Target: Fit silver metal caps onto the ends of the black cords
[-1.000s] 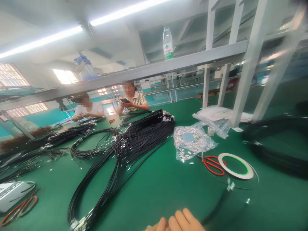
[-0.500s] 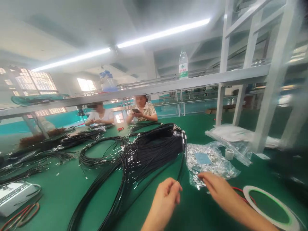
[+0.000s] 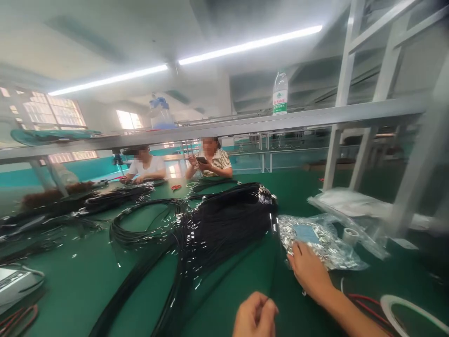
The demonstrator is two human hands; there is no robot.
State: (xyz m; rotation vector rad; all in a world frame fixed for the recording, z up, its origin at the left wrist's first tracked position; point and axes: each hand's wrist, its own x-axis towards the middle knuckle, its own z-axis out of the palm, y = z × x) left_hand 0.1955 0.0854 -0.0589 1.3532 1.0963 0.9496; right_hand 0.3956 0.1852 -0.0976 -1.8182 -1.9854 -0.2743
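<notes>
My left hand [image 3: 255,316] is low in the middle, thumb and fingers pinched round a thin black cable that runs up toward the big pile. My right hand [image 3: 310,274] reaches over the near left edge of a clear plastic bag [image 3: 336,255] of small silvery metal parts. Its fingers are bent together and their tips are partly hidden, so what they pinch does not show. A blue label [image 3: 306,233] lies on the bag. Left of it spreads a large heap of black cables [image 3: 231,229] with shiny metal ends.
A roll of tape [image 3: 350,237] stands beside the bag. A white ring-shaped coil [image 3: 396,306] and red wires lie at lower right. A grey box [image 3: 19,285] sits at left. Shelf posts rise at right; a water bottle [image 3: 280,93] stands on the shelf. Two people sit opposite.
My right hand has moved onto the bag's near edge, covering the loose metal parts there. My left hand sits lower, still pinching the cable. The view has shifted slightly.
</notes>
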